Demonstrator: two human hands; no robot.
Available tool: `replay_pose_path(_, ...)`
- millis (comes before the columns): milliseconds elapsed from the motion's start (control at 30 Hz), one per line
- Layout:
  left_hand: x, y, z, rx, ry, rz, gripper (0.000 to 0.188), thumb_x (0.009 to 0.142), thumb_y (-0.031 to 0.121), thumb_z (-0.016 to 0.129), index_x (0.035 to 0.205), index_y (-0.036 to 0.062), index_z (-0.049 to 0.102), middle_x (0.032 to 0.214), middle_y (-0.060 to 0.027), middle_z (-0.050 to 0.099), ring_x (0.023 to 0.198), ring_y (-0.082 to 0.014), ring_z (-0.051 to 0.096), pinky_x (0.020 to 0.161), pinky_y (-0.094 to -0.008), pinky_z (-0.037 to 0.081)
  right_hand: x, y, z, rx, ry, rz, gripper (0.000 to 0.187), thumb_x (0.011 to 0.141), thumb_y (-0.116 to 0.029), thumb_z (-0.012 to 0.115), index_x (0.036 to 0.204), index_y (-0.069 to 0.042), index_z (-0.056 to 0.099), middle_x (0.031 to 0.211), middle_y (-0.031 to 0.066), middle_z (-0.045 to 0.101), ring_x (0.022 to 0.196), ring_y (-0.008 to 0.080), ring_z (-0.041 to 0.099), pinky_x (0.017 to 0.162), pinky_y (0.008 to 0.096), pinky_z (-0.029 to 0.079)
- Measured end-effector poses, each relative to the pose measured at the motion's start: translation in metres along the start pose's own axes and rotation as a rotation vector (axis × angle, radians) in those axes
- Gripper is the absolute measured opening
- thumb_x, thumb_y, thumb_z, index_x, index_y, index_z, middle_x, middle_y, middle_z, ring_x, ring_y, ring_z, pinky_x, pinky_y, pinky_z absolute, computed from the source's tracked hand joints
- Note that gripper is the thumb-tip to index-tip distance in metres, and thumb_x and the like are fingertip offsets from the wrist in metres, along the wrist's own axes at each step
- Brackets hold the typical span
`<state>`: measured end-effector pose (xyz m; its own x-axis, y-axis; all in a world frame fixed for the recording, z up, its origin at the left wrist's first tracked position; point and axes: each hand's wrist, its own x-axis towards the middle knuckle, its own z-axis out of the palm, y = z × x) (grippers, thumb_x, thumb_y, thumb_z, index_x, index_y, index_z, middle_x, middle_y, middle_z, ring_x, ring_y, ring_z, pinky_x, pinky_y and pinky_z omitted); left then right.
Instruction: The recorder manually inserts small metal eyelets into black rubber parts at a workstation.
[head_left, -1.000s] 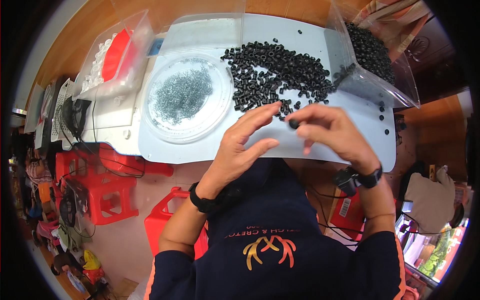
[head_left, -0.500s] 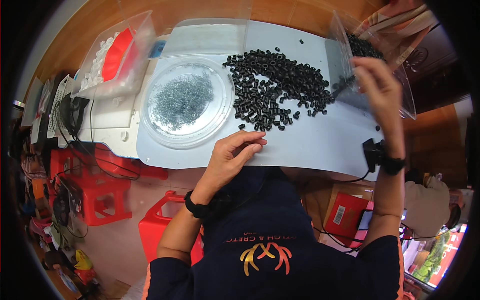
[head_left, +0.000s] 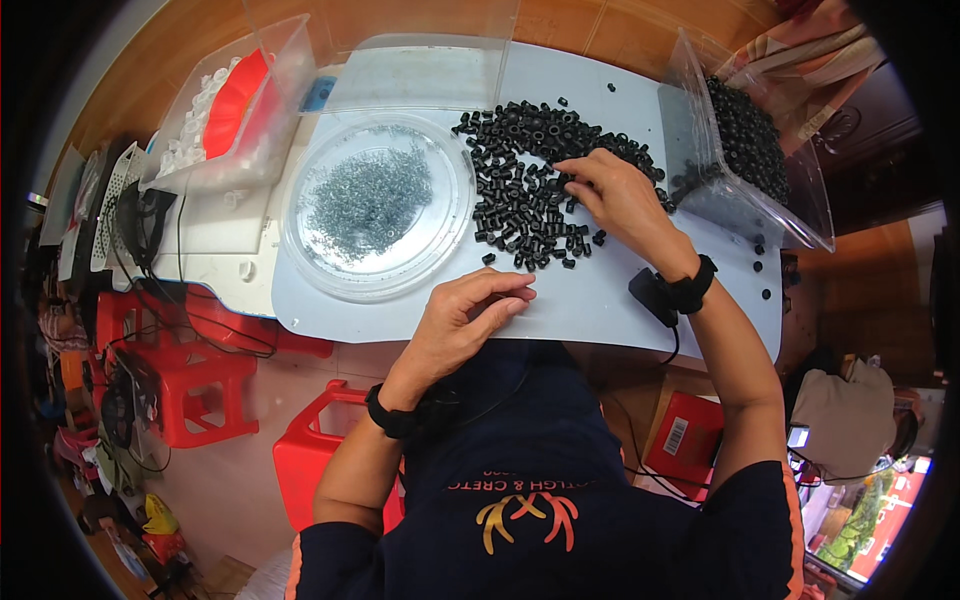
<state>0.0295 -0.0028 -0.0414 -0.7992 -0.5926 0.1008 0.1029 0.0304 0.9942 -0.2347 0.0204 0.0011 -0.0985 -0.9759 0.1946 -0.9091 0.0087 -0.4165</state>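
A loose pile of small black ring-shaped plastic parts lies on the white table board. My right hand is over the pile's right side, thumb and index fingertips a little apart at the parts; I see nothing held between them. My left hand rests near the board's front edge, below the pile. Its fingers and thumb are drawn together, and whatever is between them is too small or hidden to make out. Left of the pile is a round clear tray holding many tiny grey-clear pieces.
A clear bin at the right holds more black parts. At the back left, another clear bin contains white parts and a red piece. Red stools stand below the board. A few black parts lie by the right edge.
My right hand has moved left and down from beside the right bin to the pile of black parts. My left hand has stayed nearly still.
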Motion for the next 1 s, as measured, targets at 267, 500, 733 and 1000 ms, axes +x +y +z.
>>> replay_pose_path(267,0.001,0.002,-0.001,0.036,-0.023,0.015,0.028,0.092,0.000,0.061,0.120,-0.0021,0.065,0.103,-0.0116,0.069,0.095,-0.0163,0.066,0.084,-0.0267,0.052,0.001,-0.005,0.006,0.104,0.003,-0.015,0.013,0.088,-0.013,0.064,0.098,-0.006,0.069,0.091,0.0114,0.061,0.083,0.0315,0.062,0.074,0.0405,0.049)
replay_pose_path(500,0.000,0.003,0.000,-0.161,0.020,-0.075,0.028,0.095,0.002,0.060,0.122,-0.0021,0.063,0.105,-0.0123,0.068,0.095,-0.0166,0.066,0.083,-0.0273,0.053,-0.013,-0.007,0.003,0.269,0.027,0.119,0.013,0.088,-0.011,0.064,0.098,-0.003,0.067,0.092,0.0123,0.061,0.081,0.0296,0.060,0.075,0.0384,0.047)
replay_pose_path(733,-0.003,0.002,0.002,-0.145,0.052,-0.047,0.026,0.095,0.004,0.060,0.120,-0.0007,0.065,0.103,-0.0099,0.070,0.091,-0.0129,0.066,0.079,-0.0244,0.052,-0.021,-0.001,-0.005,0.104,0.099,0.071,0.014,0.089,-0.013,0.062,0.099,-0.005,0.069,0.093,0.0132,0.064,0.088,0.0329,0.062,0.077,0.0403,0.049)
replay_pose_path(1000,-0.003,0.004,0.003,-0.122,0.029,-0.078,0.028,0.096,0.008,0.060,0.122,-0.0026,0.062,0.107,-0.0132,0.068,0.094,-0.0168,0.067,0.086,-0.0282,0.052,-0.023,0.003,0.000,-0.002,-0.054,0.057,0.018,0.086,-0.019,0.066,0.099,-0.008,0.071,0.095,0.0116,0.066,0.091,0.0330,0.064,0.079,0.0421,0.050)
